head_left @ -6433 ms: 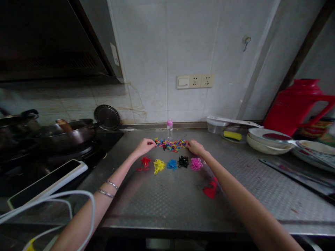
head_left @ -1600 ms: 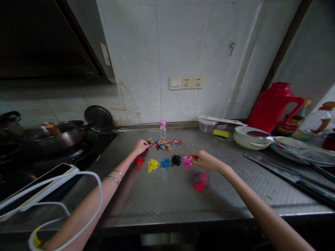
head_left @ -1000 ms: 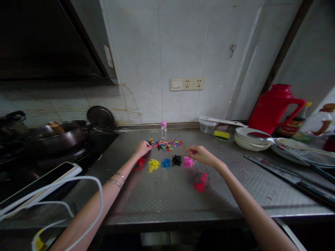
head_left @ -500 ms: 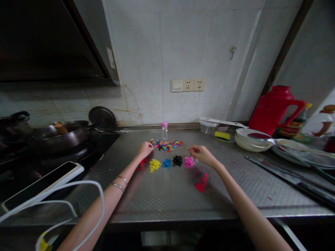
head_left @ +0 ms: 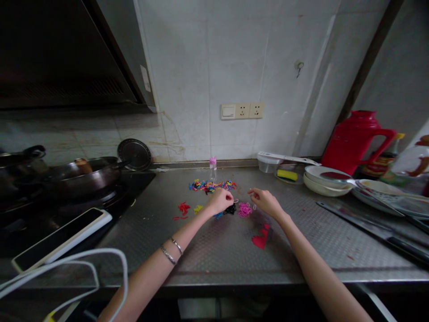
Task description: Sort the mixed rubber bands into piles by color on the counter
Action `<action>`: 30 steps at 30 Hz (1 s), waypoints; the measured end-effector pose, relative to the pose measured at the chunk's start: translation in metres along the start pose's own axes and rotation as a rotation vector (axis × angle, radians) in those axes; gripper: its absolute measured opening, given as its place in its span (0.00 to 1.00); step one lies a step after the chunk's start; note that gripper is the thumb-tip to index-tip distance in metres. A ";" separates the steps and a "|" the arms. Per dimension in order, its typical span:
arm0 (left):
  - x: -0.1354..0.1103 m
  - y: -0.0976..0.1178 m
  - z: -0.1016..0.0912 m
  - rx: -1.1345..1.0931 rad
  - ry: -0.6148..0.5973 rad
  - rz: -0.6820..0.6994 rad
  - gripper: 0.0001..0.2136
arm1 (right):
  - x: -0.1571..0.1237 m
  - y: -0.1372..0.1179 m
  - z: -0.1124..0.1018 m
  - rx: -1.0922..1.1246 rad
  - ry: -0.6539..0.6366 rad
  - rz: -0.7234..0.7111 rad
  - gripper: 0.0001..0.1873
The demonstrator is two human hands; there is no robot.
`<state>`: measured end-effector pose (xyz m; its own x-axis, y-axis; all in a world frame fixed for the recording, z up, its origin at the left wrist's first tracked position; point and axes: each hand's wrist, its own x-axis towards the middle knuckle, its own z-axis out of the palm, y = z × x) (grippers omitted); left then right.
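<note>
**Pink band [head_left: 236, 201] pinched at the tips of the left hand [head_left: 219, 201]**

The pink band was gripped between the thumb and forefinger of the left hand, its loop protruding just past the fingertips, toward the right hand [head_left: 266, 203]. It was seen between the black pile [head_left: 230, 209] and the pink pile [head_left: 245, 209], with the pink pile placed just to the right of the fingertips and slightly nearer the viewer. Whether either pile was touched by the band could not be told. The blue pile [head_left: 218, 215] and the yellow pile [head_left: 197, 209] were partly covered by the left hand and forearm [head_left: 192, 228], while the red pile [head_left: 183, 208] was exposed farther to the left. Two bracelets [head_left: 166, 255] were worn above the left wrist.

The right hand was held near the pink pile, its fingers bent and pointed toward the left hand, from which it was separated by a gap. Whether its fingertips were pressed together or parted could not be told. A pale loop [head_left: 254, 207] was seen below them, just beside the pink pile.

Beyond both hands, a mixed pile [head_left: 212, 185] of many-coloured bands was spread across the metal counter [head_left: 201, 255], in front of a small pink-topped bottle [head_left: 213, 167].
</note>
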<state>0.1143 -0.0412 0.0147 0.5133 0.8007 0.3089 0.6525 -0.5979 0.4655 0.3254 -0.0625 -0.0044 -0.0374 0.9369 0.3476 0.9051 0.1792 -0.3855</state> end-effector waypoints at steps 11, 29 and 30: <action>-0.003 0.015 0.022 0.010 -0.046 0.057 0.12 | -0.002 -0.003 0.000 -0.079 -0.015 -0.018 0.14; -0.030 -0.112 -0.060 -0.076 0.230 -0.317 0.09 | 0.001 0.005 0.003 -0.133 -0.051 0.020 0.15; -0.032 -0.116 -0.062 -0.077 0.240 -0.338 0.09 | 0.002 0.005 0.004 -0.133 -0.052 0.019 0.15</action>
<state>-0.0123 0.0051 0.0025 0.1266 0.9428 0.3084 0.7135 -0.3025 0.6319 0.3283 -0.0589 -0.0092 -0.0386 0.9545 0.2957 0.9540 0.1232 -0.2733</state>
